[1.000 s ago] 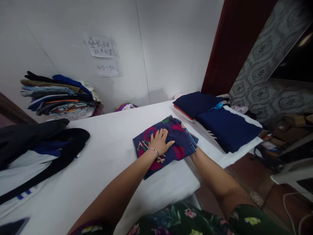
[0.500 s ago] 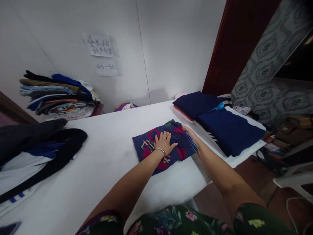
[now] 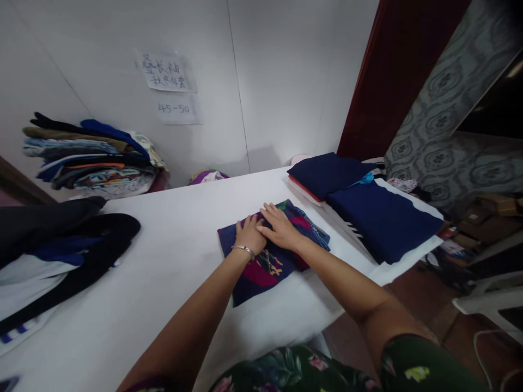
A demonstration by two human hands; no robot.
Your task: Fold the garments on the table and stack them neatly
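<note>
A folded garment point(image 3: 261, 275), dark blue with magenta and tan patterning, lies on the white table point(image 3: 171, 261) in front of me. Both of my hands press down on its top. My left hand point(image 3: 249, 238), with a silver bangle at the wrist, rests flat toward the garment's left half, fingers spread. Close beside it, my right hand point(image 3: 284, 228) lies flat with fingers stretched out, its thumb reaching to the left hand. A blue trim edge point(image 3: 314, 226) shows at the garment's right side. Neither hand grips anything.
Folded navy clothes point(image 3: 379, 218) are stacked at the table's right end, with another dark pile point(image 3: 329, 174) behind. A tall stack of folded clothes point(image 3: 98, 155) stands at the back left. Loose black and white garments point(image 3: 61, 267) lie at the left. Paper signs point(image 3: 165, 73) hang on the wall.
My right hand has let go of the garment's right edge and moved left onto its top. My left hand has slid left across the cloth.
</note>
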